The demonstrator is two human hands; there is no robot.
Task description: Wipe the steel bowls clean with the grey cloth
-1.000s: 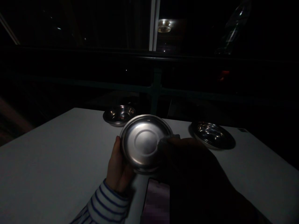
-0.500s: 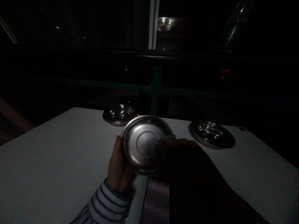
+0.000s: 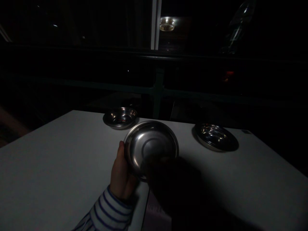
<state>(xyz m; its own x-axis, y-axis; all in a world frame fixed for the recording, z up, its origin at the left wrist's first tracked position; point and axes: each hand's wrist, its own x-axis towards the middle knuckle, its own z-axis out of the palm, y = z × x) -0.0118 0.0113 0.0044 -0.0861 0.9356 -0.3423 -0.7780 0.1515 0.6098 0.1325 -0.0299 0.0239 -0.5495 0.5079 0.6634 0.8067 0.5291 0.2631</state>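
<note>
A round stainless steel bowl point(image 3: 134, 146) is tilted up in front of me, its shiny inside or base with a ring mark facing me; which side cannot be told. My left hand point(image 3: 120, 175), in a striped cuff, is closed on its left edge, thumb at the rim. My right hand point(image 3: 173, 183) lies dark and blurred across the bowl's lower right. Its fingers are bunched against the metal around a small crumpled cloth, which is now lost in shadow. Under the bowl, partly hidden by my right arm, lies a phone point(image 3: 155, 213) with a dim lit screen.
Two more steel bowls stand on the white table point(image 3: 60, 154): one bowl point(image 3: 120, 118) at the back left, another bowl point(image 3: 215, 138) at the back right. Behind the far edge are a dark rail point(image 3: 158, 57) and window frame point(image 3: 154, 25).
My right hand has moved left and down across the bowl, covering its lower part and more of the phone. The left hand keeps its hold. The view has shifted slightly.
</note>
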